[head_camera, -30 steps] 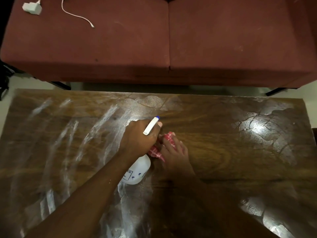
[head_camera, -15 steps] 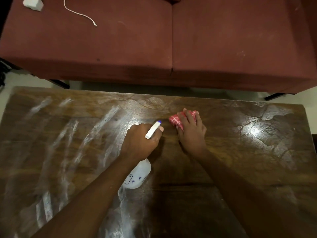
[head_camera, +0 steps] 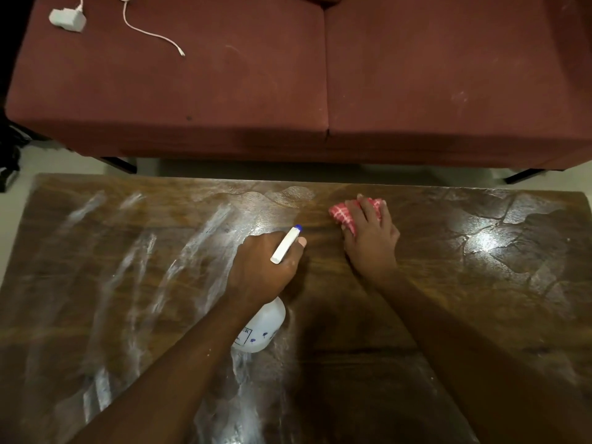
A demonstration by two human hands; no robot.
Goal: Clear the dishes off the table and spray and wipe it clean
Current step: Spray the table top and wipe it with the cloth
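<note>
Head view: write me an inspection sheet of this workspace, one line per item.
surface: wooden table, glossy; white smeared streaks across its left half, bright glare on the right.
job's things: white spray bottle in the left hand, nozzle pointing away from the person; red checked cloth on the tabletop near the far edge; dishes: nothing seen.
clutter: nothing seen.
grips: left hand grips the spray bottle at its top; right hand presses the cloth onto the table.
cables: white charger and white cable lying on the sofa seat.
surroundings: maroon sofa beyond the table; pale floor between them.
</note>
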